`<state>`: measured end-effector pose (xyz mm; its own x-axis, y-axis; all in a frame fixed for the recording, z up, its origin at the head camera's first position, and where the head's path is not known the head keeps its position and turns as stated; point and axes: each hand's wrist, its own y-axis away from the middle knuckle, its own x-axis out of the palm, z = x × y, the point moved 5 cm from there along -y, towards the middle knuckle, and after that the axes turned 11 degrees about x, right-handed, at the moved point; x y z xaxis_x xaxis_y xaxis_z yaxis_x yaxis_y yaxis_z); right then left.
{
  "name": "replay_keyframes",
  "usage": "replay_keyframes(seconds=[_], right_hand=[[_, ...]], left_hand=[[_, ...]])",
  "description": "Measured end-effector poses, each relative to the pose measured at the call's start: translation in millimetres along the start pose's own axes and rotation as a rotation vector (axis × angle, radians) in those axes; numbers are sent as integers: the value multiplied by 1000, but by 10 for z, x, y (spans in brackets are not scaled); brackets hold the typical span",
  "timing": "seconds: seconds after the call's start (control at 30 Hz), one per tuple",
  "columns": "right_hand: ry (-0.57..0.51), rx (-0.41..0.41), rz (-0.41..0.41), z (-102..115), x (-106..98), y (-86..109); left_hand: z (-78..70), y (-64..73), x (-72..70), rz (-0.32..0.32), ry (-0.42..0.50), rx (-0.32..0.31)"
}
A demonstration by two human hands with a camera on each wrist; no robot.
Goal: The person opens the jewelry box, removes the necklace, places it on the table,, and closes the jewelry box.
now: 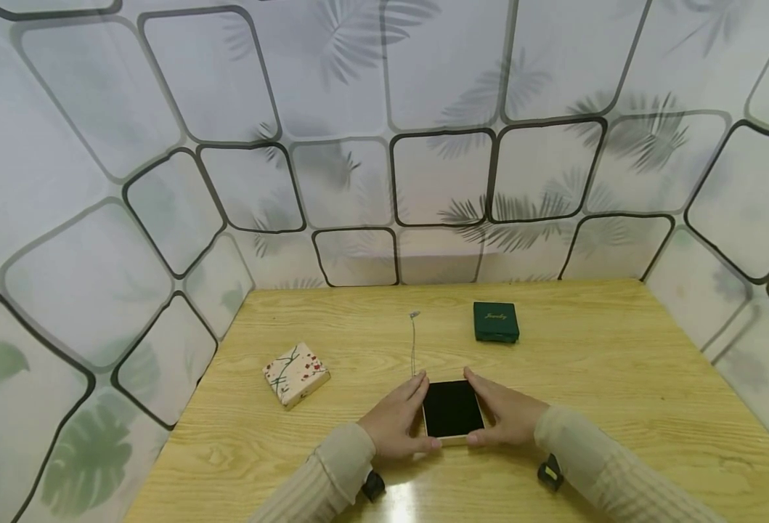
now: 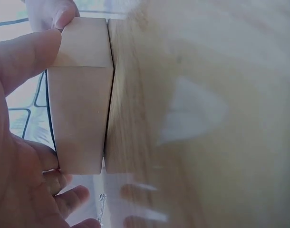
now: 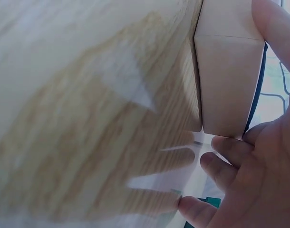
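A small square box point(image 1: 452, 409) with pale cream sides and a black top face rests on the wooden table in front of me. My left hand point(image 1: 396, 420) holds its left side, thumb at the near edge and fingers at the far corner. On the opposite side my right hand point(image 1: 510, 412) holds it the same way. Both wrist views show the box's plain side walls point(image 2: 81, 118) between thumb and fingers, its underside at the tabletop. Just beyond the left fingertips lies a thin silver necklace point(image 1: 413, 341), stretched away from me with a small pendant at its far end.
A cream box piece point(image 1: 295, 372) with red flowers and dark branches lies to the left. Further back on the right sits a dark green box point(image 1: 496, 319) with gold lettering. Patterned fabric walls point(image 1: 443, 174) border the wooden table point(image 1: 593, 341).
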<state>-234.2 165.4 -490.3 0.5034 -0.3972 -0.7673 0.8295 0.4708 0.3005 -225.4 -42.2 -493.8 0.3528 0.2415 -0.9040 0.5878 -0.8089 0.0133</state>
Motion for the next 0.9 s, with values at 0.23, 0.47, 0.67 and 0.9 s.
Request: replay_keyframes(seconds=[0.23,0.47,0.67,0.9], right_hand=[[1,45,-9,-39,3,-5],[22,17,-30,-52,-31,10],[6,-13,-14,-59,-51,27],[5,-87,-22,-39,-75,-1]], left_hand=[[149,30,19,-85,27,-66],[346,259,-294,-178,26,-149],[620,588,-592,-223,11,-273],[968,980,-861,-290,-40,-414]])
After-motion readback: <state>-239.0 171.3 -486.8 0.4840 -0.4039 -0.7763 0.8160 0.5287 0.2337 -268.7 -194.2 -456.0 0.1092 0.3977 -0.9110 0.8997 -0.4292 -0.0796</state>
